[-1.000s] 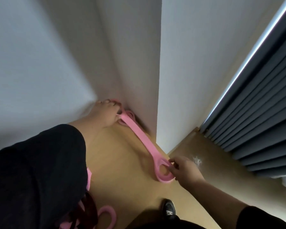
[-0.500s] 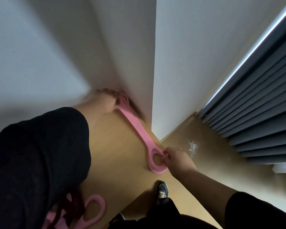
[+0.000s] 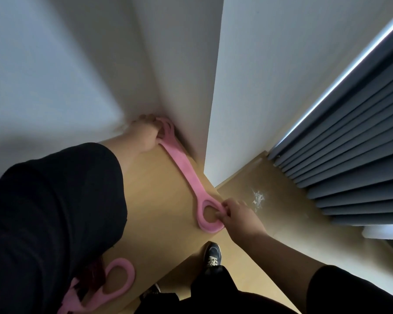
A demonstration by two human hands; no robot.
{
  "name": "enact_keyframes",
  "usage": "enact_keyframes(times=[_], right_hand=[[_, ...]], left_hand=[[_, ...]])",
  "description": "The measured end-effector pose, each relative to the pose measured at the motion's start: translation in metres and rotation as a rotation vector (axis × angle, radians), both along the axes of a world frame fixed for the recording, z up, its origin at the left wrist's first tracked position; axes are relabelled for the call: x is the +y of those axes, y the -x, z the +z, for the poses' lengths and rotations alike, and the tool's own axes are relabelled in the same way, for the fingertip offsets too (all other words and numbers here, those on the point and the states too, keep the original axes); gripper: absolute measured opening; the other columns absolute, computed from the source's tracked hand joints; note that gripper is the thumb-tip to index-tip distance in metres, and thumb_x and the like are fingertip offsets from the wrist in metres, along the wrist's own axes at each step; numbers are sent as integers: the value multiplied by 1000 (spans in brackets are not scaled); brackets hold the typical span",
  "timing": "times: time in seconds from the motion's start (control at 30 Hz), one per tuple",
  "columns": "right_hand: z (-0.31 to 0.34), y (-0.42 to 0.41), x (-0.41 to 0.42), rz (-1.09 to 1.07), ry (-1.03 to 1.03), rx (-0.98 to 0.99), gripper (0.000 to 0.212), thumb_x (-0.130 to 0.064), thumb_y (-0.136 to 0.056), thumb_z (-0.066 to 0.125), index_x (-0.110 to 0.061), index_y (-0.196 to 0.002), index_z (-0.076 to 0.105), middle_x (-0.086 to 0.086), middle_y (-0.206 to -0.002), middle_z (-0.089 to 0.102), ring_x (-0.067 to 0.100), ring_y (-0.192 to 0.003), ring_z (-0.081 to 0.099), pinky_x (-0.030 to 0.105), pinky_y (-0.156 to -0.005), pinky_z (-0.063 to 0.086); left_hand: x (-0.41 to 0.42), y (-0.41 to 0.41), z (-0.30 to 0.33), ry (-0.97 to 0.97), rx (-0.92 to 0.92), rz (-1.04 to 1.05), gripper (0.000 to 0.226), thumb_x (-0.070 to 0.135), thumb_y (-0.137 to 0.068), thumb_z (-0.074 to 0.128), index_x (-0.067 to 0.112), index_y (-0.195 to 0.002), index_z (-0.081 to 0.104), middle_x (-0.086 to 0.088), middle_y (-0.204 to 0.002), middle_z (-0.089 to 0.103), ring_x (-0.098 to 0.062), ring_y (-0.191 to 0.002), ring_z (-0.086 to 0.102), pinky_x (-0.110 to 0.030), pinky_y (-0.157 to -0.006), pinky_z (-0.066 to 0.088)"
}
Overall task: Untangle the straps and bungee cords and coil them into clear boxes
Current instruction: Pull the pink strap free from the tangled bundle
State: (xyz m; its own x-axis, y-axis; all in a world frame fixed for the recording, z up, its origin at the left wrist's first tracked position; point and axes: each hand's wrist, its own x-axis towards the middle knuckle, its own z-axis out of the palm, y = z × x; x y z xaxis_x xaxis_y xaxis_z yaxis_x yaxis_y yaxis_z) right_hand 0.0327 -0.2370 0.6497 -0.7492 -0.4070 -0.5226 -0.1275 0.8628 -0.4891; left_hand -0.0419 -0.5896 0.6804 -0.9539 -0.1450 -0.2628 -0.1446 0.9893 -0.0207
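Still stretched — pink strap (image 3: pixel 186 169); left hand (image 3: pixel 146 134), right hand (image 3: pixel 239 217) keep gripping end loops, unchanged.

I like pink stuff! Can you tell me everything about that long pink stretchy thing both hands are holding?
The long flat pink rubbery strap has an oval loop at each end. It lies stretched out straight across the light wooden tabletop, running from the white wall corner towards the table's edge. The left hand grips the far loop, and the right hand pinches the near loop's rim. It looks soft, matte and untangled.
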Motion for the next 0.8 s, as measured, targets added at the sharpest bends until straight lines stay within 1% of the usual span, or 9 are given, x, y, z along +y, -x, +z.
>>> enact_keyframes(times=[0.1,0.13,0.17,0.23,0.33,0.47,0.6,0.7,0.8], right_hand=[[4,0,0,-5,1,20,34,-42,-99,59,-21,-126,59,-4,-109,54,14,-88,56,29,-77,46],[6,1,-1,1,-2,30,36,-43,-99,58,-21,-128,58,-3,-114,55,15,-93,58,31,-80,49],[9,1,-2,13,-8,51,39,-43,-100,58,-21,-132,57,-1,-121,56,17,-101,59,33,-87,51],[15,3,-7,62,-25,131,44,-43,-100,57,-22,-138,54,0,-133,54,20,-120,53,36,-101,48],[30,4,-22,121,-35,243,47,-44,-98,59,-24,-141,53,-2,-139,54,20,-132,46,37,-108,42],[49,-2,-54,219,-1,301,46,-46,-99,57,-26,-140,53,-2,-140,53,21,-132,47,37,-109,42],[61,-14,-89,296,62,306,44,-46,-98,58,-27,-137,54,-4,-140,53,18,-129,49,35,-107,42],[69,-31,-121,413,89,329,42,-45,-97,60,-26,-134,57,-5,-138,55,17,-126,51,33,-105,43],[72,-53,-147,545,124,313,40,-43,-97,61,-23,-132,59,-2,-131,59,16,-118,55,31,-99,46]], left_hand=[[-1,-10,6,-41,-3,-15,45,31,-90,70,11,-129,63,-18,-128,55,-40,-119,50,-48,-96,47],[-1,-16,8,-51,-9,-16,45,33,-91,68,10,-129,61,-18,-126,56,-39,-119,50,-47,-97,46],[-2,-22,9,-65,-19,-13,45,34,-92,66,9,-129,59,-17,-126,55,-38,-121,49,-45,-98,45],[-3,-38,13,-96,-28,-5,47,36,-94,64,11,-133,56,-14,-132,53,-34,-126,45,-42,-101,41],[-5,-67,25,-126,-36,13,50,35,-95,63,14,-139,54,-9,-140,49,-32,-130,41,-42,-105,41],[-13,-118,44,-85,-44,44,50,38,-96,61,15,-140,53,-7,-142,48,-29,-129,43,-41,-104,42],[-19,-169,57,-91,-41,66,47,37,-97,56,15,-139,53,-6,-141,50,-25,-128,46,-34,-104,36],[-26,-216,65,-81,-50,121,46,37,-98,52,19,-141,51,-3,-144,48,-22,-129,45,-37,-105,40],[-32,-259,70,-126,-20,190,41,37,-100,49,20,-137,54,-2,-140,51,-22,-127,46,-39,-108,38]])
